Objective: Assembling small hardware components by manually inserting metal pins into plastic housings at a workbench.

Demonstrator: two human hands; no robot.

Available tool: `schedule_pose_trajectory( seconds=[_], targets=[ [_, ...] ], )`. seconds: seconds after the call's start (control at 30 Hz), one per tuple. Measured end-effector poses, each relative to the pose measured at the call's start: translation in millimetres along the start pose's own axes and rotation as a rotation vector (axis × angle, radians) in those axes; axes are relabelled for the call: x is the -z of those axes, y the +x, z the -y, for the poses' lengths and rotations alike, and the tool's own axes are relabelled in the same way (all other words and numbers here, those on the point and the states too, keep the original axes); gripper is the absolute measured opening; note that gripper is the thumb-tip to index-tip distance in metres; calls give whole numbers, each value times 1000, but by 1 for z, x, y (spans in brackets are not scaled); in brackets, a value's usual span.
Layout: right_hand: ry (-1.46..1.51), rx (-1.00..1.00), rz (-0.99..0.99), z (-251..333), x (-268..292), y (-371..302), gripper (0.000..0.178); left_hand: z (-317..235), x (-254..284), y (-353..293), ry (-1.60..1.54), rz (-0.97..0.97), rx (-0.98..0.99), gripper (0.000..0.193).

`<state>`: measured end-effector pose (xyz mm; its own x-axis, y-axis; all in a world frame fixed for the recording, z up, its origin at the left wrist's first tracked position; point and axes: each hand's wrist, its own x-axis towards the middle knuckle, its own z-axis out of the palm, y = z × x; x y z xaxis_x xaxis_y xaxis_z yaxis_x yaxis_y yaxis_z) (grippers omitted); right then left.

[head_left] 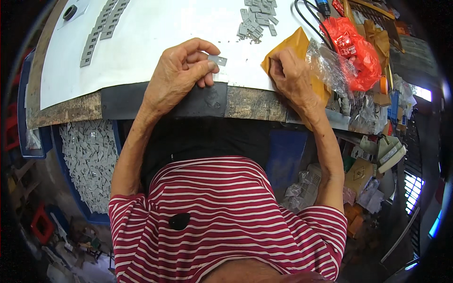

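Note:
My left hand pinches a small flat grey plate with a hole in it, between thumb and fingers, just above the table's front edge. To the right, my right hand is closed, fingertips curled together over a yellow-brown paper envelope. Whatever those fingers hold is hidden. Farther back lies a loose heap of grey plates, with tiny metal pieces scattered at its near side. Grey plates also lie in long overlapping rows at the left.
White sheeting covers the wooden table. Right of the envelope lie clear plastic wrap, a red plastic bag and a black cable. A roll of black tape sits far left. Below the table, a blue bin holds many grey pieces.

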<state>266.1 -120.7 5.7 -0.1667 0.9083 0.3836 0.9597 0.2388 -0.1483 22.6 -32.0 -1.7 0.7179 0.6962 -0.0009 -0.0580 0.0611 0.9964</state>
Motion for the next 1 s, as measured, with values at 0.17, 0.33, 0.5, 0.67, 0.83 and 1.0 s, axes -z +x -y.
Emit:
schedule_pose_trajectory(
  seconds=[0.17,0.33,0.5,0.67,0.83,1.0],
  targets=[
    [22,-16,18,5,4,0,10,1,0,-1,22,-5,12,19],
    [203,-292,18,9,8,-1,3,1,0,0,13,-5,-3,19],
    [616,-640,123,17,21,8,10,-1,1,0,-3,-21,8,19],
    [1343,-905,206,36,26,25,13,0,2,0,-54,-36,-2,19],
    [1517,-935,258,50,9,34,12,0,1,0,-130,-34,-9,18],
    [1601,-918,244,63,-6,39,9,-1,2,-2,-145,-63,-13,19]
  ],
)
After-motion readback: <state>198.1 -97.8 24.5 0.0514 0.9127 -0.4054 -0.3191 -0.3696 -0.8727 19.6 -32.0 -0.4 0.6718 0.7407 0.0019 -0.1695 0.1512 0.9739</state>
